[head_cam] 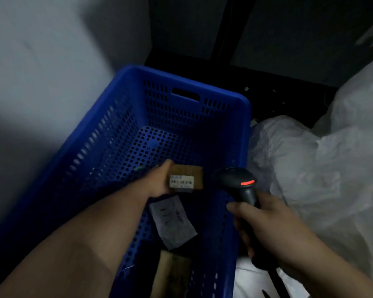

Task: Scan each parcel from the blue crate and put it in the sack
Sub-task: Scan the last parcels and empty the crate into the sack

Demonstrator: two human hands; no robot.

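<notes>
Small brown cardboard parcel [186, 178] with white barcode label is clasped in the left hand [159, 181] over the perforated blue plastic crate [138, 117]. Black plastic handheld scanner [238, 181], red light lit, is gripped fully closed by the right hand [265, 224]. Two further parcels are seen inside, near end. Crumpled white plastic sack [310, 168] lies right.

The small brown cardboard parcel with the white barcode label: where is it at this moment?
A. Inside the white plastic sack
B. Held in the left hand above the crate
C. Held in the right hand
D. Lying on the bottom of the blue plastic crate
B: the left hand grips the small brown cardboard parcel over the blue plastic crate, while the right hand holds the black handheld scanner.
</notes>
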